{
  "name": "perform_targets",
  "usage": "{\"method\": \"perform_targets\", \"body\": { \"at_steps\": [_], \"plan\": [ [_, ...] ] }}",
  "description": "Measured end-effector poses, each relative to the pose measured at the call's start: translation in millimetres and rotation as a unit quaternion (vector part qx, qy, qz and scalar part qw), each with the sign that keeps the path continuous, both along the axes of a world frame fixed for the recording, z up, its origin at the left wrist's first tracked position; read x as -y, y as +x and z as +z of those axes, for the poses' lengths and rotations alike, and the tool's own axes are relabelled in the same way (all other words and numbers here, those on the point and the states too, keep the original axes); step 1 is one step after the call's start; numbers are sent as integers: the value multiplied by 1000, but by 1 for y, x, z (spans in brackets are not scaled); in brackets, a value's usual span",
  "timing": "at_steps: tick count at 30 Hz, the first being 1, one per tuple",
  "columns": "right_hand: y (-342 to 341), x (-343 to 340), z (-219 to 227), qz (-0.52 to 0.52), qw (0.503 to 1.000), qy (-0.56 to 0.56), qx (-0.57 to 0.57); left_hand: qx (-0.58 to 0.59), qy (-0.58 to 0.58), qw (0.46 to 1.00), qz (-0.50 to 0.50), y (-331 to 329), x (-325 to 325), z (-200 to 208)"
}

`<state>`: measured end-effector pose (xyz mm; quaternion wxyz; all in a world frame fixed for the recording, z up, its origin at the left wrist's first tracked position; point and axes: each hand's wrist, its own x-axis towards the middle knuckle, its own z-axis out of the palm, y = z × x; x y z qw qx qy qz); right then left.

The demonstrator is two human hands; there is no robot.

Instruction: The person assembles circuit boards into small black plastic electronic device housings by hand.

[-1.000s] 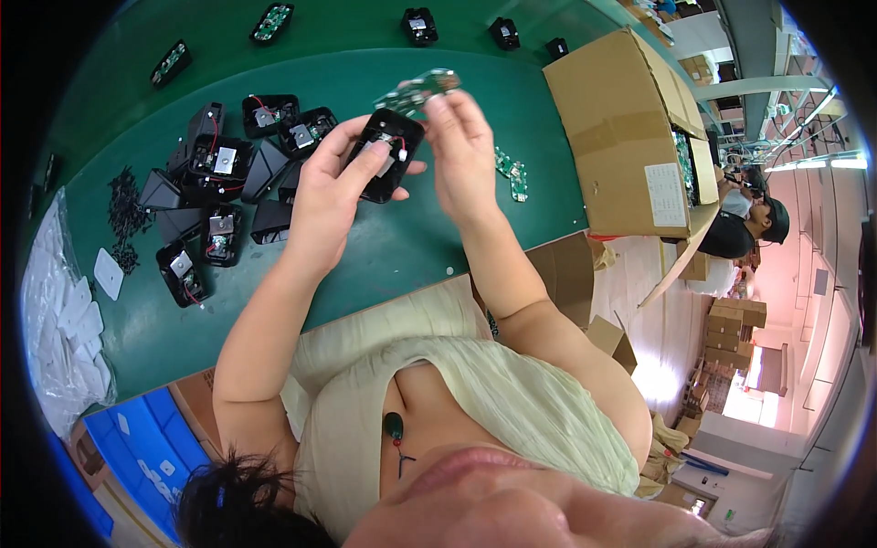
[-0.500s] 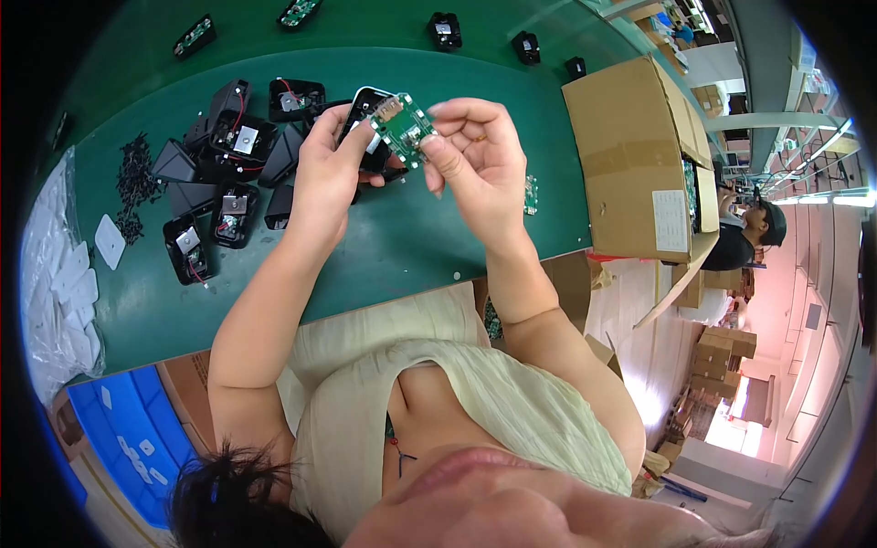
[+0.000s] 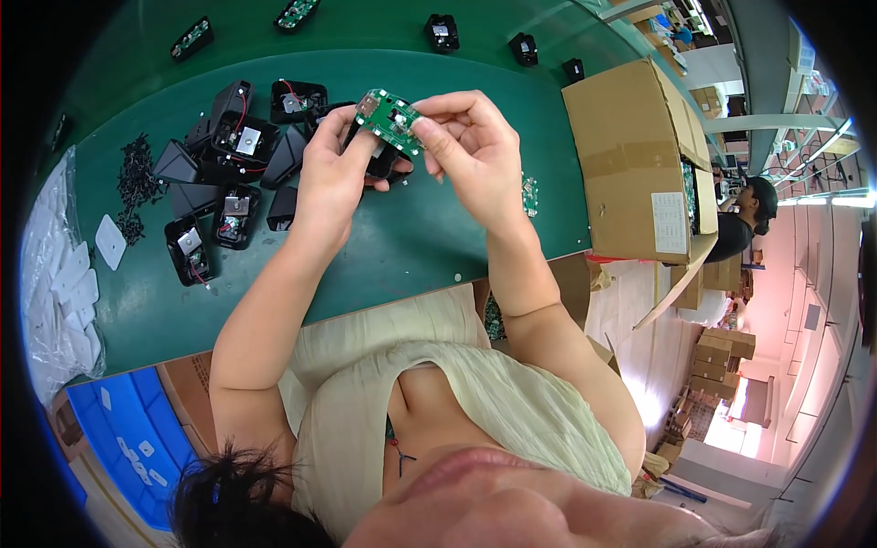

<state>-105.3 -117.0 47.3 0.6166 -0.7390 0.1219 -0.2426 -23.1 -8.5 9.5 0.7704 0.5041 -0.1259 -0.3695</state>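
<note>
My right hand pinches a green circuit board by its right edge, thumb on top. The board is tilted over a black plastic housing, which my left hand grips from the left with its fingers wrapped beneath. My left thumb reaches to the board's lower edge. Most of the housing is hidden by the board and my fingers. Left of my hands lies a cluster of black housings, several holding metal blocks and red wires. Another green circuit board lies on the table right of my right wrist.
A pile of small black parts and white plates in a plastic bag lie left. An open cardboard box stands right. Housings with boards line the far side. A blue bin sits lower left; a person is beyond the box.
The circuit board has turned and shifted slightly left over the housing, now lying flatter across it. My right hand has moved slightly left and up with it.
</note>
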Motion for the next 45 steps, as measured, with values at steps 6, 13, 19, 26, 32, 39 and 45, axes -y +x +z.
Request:
{"method": "perform_targets", "body": {
  "at_steps": [6, 13, 19, 26, 32, 39, 45],
  "plan": [
    [4, 11, -6, -7, 1000, 14, -19, 13, -11, 1000, -17, -3, 2, 2],
    [2, 17, -15, 7, 997, -80, -9, 43, -29, 998, -19, -5, 0, -1],
    [4, 11, -15, -53, 969, -222, 99, 30, -7, 999, -32, -6, -2, 5],
    [10, 9, -20, -33, 971, -194, 139, 28, 14, 999, -28, -8, -3, 8],
    [12, 6, -21, -36, 973, -183, 136, 58, 38, 997, -40, -8, -5, 11],
    [14, 8, -22, -62, 949, -275, 140, 134, 35, 990, -13, -9, -4, 10],
    [17, 11, -23, -85, 888, -418, 170, 260, 38, 963, 62, -8, -4, 4]
  ]
}}
